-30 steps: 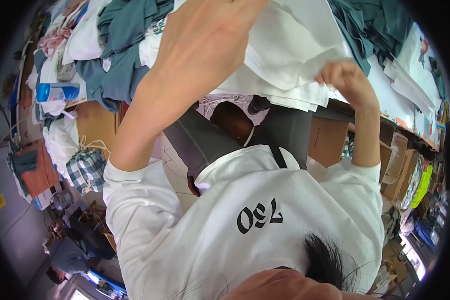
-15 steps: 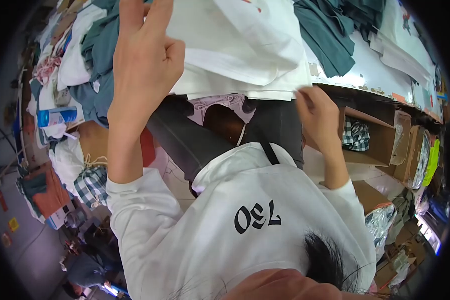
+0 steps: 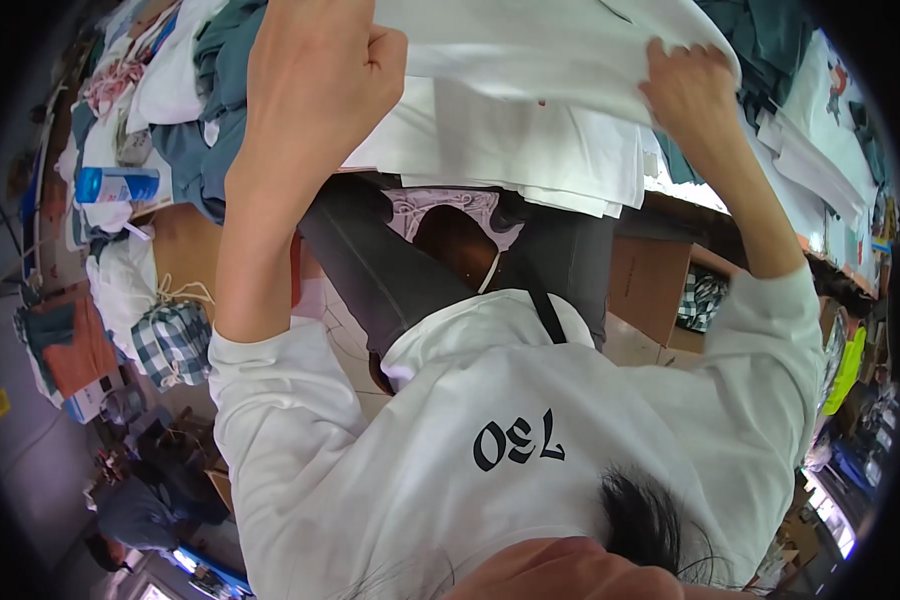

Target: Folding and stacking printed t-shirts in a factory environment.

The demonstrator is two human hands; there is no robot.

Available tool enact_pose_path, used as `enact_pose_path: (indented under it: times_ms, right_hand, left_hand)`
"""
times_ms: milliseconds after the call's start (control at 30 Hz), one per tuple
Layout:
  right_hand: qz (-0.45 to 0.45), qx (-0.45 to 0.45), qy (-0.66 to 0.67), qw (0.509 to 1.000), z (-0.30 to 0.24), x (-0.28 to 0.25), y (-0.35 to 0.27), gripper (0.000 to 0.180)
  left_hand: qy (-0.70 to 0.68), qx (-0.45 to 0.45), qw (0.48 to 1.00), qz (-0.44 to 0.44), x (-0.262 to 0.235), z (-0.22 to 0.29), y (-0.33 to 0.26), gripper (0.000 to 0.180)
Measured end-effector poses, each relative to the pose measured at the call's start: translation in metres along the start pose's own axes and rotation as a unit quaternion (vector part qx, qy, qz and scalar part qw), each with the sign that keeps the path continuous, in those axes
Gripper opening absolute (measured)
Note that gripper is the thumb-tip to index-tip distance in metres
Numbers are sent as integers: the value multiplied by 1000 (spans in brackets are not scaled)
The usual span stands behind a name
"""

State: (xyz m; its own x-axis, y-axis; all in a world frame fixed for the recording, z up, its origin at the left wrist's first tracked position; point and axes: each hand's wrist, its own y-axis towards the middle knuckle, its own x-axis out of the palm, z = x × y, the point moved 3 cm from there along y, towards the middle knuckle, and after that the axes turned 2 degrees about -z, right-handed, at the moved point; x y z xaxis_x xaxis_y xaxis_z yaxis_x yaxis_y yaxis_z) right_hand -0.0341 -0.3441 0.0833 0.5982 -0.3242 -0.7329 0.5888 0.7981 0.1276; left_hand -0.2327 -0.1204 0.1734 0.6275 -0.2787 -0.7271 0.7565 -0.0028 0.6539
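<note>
White cloth [image 3: 530, 50] lies at 12 o'clock; likely light, floppy, best held by edges. Right hand [image 3: 692, 85], at 1, rests bent-fingered on it; left hand [image 3: 320, 65], at 11, hides its fingertips; I cannot tell either grip.

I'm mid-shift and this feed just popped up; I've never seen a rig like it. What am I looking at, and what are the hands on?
There's no machine here: these are a person's bare hands. The view comes from a wide fisheye camera worn on the head and looking down, so straight edges bend and picture-left is the person's left.

On the pale-topped worktable lie layered pieces of white cloth, crumpled dark green fabric on both sides, and a blue and white cylindrical container at left.

The right hand touches a raised sheet of white cloth. The left hand's fingertips are out of frame, so its hold can't be told.
</note>
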Motion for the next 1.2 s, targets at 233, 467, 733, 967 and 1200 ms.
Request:
enact_pose_path:
  times_ms: [233,467,733,967,1200]
  right_hand:
    - [-49,-10,0,999,10,-33,-27,46]
    - [-36,-53,24,998,9,-57,-51,41]
    - [-19,-119,62,991,11,-21,-100,26]
    - [120,-146,282,940,-28,36,-154,20]
    - [151,100,515,838,-60,84,-170,44]
  left_hand:
    - [6,4,1000,-11,-7,1,-5,93]
    - [59,-207,969,-119,-10,-22,-18,95]
    - [-10,-83,996,-43,24,-27,-62,77]
    - [-105,-299,946,-67,81,-48,-169,43]
    - [-96,-355,929,-47,108,-43,-186,26]
